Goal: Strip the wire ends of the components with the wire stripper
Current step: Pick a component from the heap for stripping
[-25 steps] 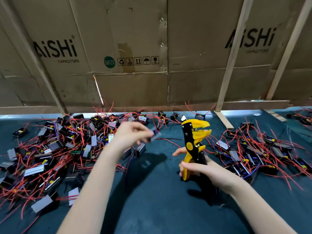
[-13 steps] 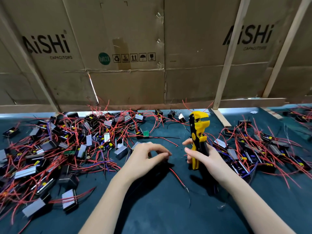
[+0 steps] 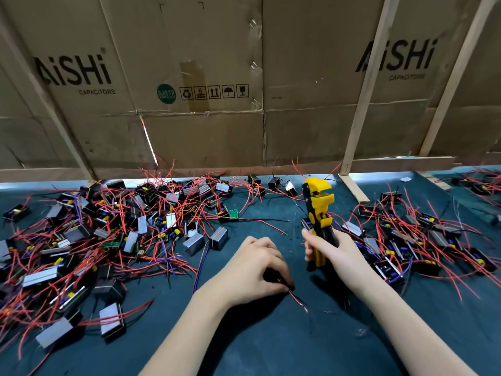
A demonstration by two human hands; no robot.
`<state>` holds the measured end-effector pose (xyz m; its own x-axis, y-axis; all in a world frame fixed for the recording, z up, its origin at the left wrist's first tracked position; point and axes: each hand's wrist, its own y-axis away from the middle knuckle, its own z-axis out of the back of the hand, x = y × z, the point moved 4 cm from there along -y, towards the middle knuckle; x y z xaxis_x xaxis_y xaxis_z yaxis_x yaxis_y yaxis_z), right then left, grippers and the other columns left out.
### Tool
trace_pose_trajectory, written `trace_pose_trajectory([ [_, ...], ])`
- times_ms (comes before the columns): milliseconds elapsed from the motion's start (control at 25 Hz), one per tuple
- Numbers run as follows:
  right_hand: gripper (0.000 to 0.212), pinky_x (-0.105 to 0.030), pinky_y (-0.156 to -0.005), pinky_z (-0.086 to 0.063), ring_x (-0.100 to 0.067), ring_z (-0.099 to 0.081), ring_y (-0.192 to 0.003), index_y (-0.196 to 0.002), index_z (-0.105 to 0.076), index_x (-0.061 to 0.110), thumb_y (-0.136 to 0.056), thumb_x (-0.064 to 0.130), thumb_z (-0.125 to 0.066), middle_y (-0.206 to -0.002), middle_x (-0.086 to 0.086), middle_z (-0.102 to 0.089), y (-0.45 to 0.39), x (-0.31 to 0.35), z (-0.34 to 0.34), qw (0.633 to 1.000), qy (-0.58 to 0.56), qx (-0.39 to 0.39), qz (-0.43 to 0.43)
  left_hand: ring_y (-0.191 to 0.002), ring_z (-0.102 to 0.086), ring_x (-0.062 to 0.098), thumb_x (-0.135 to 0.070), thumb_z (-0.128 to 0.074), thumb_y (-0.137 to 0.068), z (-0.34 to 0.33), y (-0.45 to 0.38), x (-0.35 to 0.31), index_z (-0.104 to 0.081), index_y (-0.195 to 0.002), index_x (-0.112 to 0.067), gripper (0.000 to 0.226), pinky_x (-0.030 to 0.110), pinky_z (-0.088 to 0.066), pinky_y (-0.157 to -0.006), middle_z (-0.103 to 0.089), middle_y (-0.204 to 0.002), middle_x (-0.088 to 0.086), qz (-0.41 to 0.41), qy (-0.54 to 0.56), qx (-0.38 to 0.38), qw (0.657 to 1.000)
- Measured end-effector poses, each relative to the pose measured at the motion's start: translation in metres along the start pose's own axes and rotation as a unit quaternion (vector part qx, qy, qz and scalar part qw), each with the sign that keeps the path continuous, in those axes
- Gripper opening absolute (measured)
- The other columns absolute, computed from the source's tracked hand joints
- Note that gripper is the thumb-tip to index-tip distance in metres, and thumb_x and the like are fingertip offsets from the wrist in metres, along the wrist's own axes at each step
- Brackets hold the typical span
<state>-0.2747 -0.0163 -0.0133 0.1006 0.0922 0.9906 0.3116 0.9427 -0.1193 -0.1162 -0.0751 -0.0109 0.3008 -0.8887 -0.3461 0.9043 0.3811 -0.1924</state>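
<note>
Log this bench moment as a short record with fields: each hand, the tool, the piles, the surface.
left hand: curled over a component's red and black wires on the mat
right hand: grips the wire stripper upright, head up
left pile: many components with red leads
right pile: smaller heap
surface: dark green mat
backdrop: cardboard boxes

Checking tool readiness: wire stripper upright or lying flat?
Upright. The right hand grips the wire stripper by its handles, yellow head pointing up, clear of the mat.
</note>
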Motion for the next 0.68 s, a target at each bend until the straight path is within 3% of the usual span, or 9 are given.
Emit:
trace_pose_trajectory([
  [160,0.045,-0.040,-0.077,-0.047,-0.022,-0.059,-0.068,-0.080,-0.059,0.010,-0.065,0.051,-0.071,-0.071,-0.007,-0.059,0.000,-0.002,0.002,0.999,-0.034,-0.007,-0.013,-0.102,-0.044,0.005,-0.032,-0.066,-0.088,-0.004,0.002,-0.001,-0.068,-0.093,-0.028,0.006,0.033,-0.028,-0.100,-0.066,-0.095,-0.013,0.004,-0.020,0.001,1.000],
  [280,0.042,-0.039,-0.075,-0.045,-0.023,-0.055,-0.069,-0.079,-0.059,0.006,-0.069,0.045,-0.072,-0.070,-0.006,-0.056,0.000,0.002,0.007,0.999,-0.027,-0.029,0.018,-0.095,-0.051,0.006,-0.020,-0.065,-0.091,0.007,0.006,0.001,-0.064,-0.090,-0.021,0.002,0.029,-0.036,-0.096,-0.065,-0.090,-0.011,0.018,0.146,-0.007,0.989],
  [360,0.036,-0.033,-0.069,-0.041,-0.018,-0.048,-0.065,-0.075,-0.056,0.006,-0.078,0.037,-0.074,-0.065,-0.001,-0.052,0.002,0.011,0.014,0.991,0.058,-0.080,0.087,-0.083,-0.058,0.009,-0.008,-0.063,-0.093,0.018,0.010,0.008,-0.061,-0.090,-0.010,0.004,0.025,-0.044,-0.084,-0.065,-0.083,-0.003,0.034,0.305,-0.063,0.950],
  [400,0.033,-0.030,-0.065,-0.038,-0.015,-0.046,-0.061,-0.074,-0.056,0.010,-0.080,0.036,-0.076,-0.062,0.003,-0.052,0.003,0.016,0.021,0.973,0.140,-0.131,0.125,-0.078,-0.059,0.009,-0.005,-0.061,-0.094,0.021,0.012,0.013,-0.061,-0.090,-0.007,0.004,0.022,-0.046,-0.079,-0.065,-0.079,-0.001,0.050,0.366,-0.092,0.925],
  [520,0.033,-0.032,-0.062,-0.040,-0.021,-0.054,-0.066,-0.078,-0.056,0.017,-0.075,0.045,-0.076,-0.070,0.003,-0.057,0.010,0.030,0.038,0.858,0.396,-0.274,0.179,-0.069,-0.059,0.006,-0.005,-0.061,-0.093,0.023,0.016,0.025,-0.065,-0.090,-0.010,0.007,0.014,-0.045,-0.071,-0.066,-0.076,-0.003,0.089,0.455,-0.149,0.873],
  [680,0.047,-0.042,-0.064,-0.043,-0.037,-0.057,-0.068,-0.076,-0.054,0.006,-0.067,0.043,-0.081,-0.070,-0.012,-0.056,0.007,0.024,0.040,0.758,0.565,-0.281,0.165,-0.061,-0.055,0.011,-0.014,-0.064,-0.088,0.023,0.015,0.025,-0.072,-0.085,-0.015,0.008,0.017,-0.046,-0.064,-0.063,-0.068,-0.001,0.074,0.491,-0.157,0.854],
])
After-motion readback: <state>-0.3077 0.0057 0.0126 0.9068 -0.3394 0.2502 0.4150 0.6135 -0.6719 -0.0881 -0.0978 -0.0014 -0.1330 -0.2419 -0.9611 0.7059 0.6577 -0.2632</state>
